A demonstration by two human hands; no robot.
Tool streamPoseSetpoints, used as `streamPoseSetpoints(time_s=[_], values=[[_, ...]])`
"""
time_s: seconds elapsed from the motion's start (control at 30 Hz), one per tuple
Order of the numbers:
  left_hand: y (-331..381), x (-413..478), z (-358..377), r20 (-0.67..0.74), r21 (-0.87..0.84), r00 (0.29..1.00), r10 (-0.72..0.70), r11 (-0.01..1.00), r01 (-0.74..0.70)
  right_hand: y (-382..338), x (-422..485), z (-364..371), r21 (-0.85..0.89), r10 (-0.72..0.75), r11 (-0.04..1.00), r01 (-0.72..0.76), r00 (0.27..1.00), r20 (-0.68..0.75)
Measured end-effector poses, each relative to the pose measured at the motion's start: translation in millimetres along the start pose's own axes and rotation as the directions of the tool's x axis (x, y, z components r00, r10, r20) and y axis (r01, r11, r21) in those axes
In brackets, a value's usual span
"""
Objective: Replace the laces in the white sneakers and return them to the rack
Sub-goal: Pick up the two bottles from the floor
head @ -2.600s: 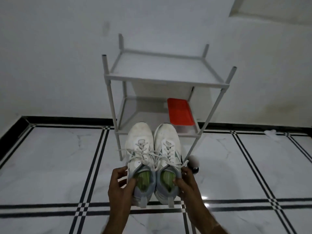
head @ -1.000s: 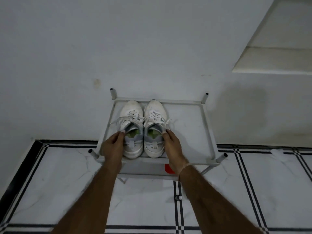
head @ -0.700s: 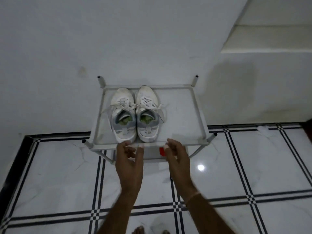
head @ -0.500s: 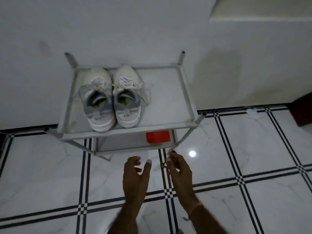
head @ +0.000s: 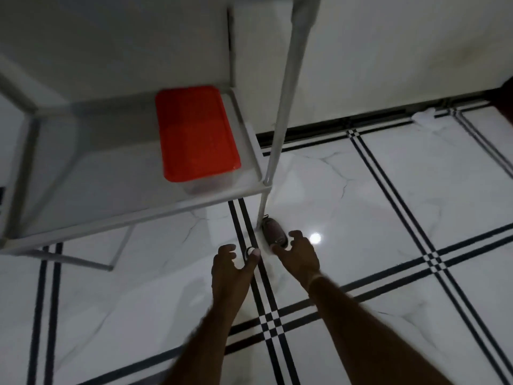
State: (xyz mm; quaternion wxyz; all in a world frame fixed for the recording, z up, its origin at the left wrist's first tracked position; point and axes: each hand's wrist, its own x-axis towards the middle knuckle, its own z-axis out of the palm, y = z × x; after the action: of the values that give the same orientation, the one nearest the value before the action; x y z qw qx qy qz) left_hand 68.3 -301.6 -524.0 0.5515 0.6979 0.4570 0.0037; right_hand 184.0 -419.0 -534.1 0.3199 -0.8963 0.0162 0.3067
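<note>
The left hand (head: 232, 263) and right hand (head: 299, 252) hover open, fingers loosely curled, above the tiled floor (head: 394, 223) near a small grey object (head: 273, 231) beside the rack (head: 138, 218), whose lower shelf carries a red-lidded box (head: 194, 134).

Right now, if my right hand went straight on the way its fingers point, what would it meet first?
Most likely the small dark oval object on the floor at the foot of the rack leg; your right hand looks almost on it, though depth is unclear.
</note>
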Motion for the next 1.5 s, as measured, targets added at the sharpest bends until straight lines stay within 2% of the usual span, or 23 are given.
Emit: streamPoseSetpoints(time_s=[0.17,0.3,0.33,0.4,0.5,0.57,0.63,0.7,0.87,1.07,1.2,1.3,1.5], values=[[-79.8,70.9,34.3,0.034,0.057,0.996,0.085,0.995,-0.087,31.3,108.3,67.5,-0.157,-0.016,0.988,0.007,0.998,-0.056],[-120.5,102.2,48.8,0.131,0.116,0.981,0.143,0.981,-0.159,44.8,145.9,99.9,-0.371,-0.227,0.911,0.177,0.969,-0.095],[-126.7,105.5,54.8,0.162,0.134,0.971,0.173,0.972,-0.195,49.8,147.5,102.5,-0.367,-0.238,0.912,0.185,0.966,-0.104],[-134.5,110.5,71.5,0.175,0.106,0.96,0.216,0.966,-0.237,62.0,144.1,101.6,-0.214,-0.181,0.965,0.153,0.976,-0.118],[-120.6,109.2,85.2,0.127,0.13,0.969,0.213,0.965,-0.23,73.5,124.1,88.3,0.136,-0.069,0.987,0.086,0.99,-0.127],[-103.4,93.7,86.4,0.148,0.119,0.972,0.185,0.972,-0.203,78.2,97.8,71.0,0.41,0.022,0.912,-0.002,0.999,-0.044],[-80.6,67.2,76.9,0.162,0.092,0.974,0.156,0.981,-0.172,73.1,61.5,47.5,0.649,0.097,0.753,-0.109,0.994,0.055],[-48.1,28.1,64.1,0.184,0.095,0.974,0.134,0.984,-0.153,61.7,21.5,19.4,0.752,0.115,0.646,-0.131,0.991,0.074],[66.6,-85.6,24.9,0.241,0.05,0.95,0.197,0.975,-0.215,0.8,-87.9,-92.9,0.844,0.137,0.524,-0.115,0.989,0.049],[309.4,-227.5,-22.2,0.199,-0.063,0.914,0.353,0.936,-0.347,-119.1,-216.3,-303.7,0.887,0.124,0.454,-0.081,0.992,0.027],[458.7,-279.1,-45.5,0.154,-0.139,0.878,0.453,0.89,-0.435,-201.9,-261.7,-421.0,0.881,-0.038,0.469,0.063,0.998,-0.051],[555.8,-302.6,-67.9,0.085,-0.194,0.845,0.528,0.84,-0.506,-268.7,-284.5,-496.5,0.847,-0.2,0.485,0.217,0.971,-0.135],[693.2,-289.7,-108.9,-0.061,-0.211,0.793,0.606,0.769,-0.604,-390.2,-280.5,-590.6,0.802,-0.297,0.469,0.37,0.921,-0.252]])
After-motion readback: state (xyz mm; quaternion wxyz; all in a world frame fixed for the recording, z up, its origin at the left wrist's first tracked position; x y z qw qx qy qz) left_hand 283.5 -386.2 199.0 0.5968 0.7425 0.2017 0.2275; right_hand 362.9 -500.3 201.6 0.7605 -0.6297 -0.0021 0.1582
